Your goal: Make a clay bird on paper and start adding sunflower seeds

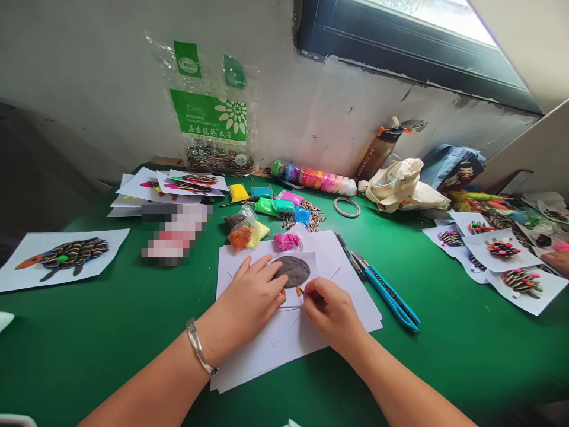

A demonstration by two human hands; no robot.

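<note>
A flattened dark grey clay oval (293, 271) lies on a small white sheet (311, 264) atop a stack of white paper (271, 362). Two little orange clay pieces sit at its lower edge, and one orange piece (299, 291) shows beside my right fingertips. My left hand (249, 302) rests flat with fingers apart, its fingertips over the oval's left side and the small sheet. My right hand (331, 308) is closed in a pinch, a thin dark tip showing at its fingers against the orange piece; what it holds is mostly hidden.
Bagged coloured clay (240, 193) and loose sunflower seeds (315, 216) lie behind the paper. A blue utility knife (391, 293) lies to the right, near a tape roll (347, 207). Seed pictures (502, 252) lie on both sides. At the right edge is another person's hand (558, 261).
</note>
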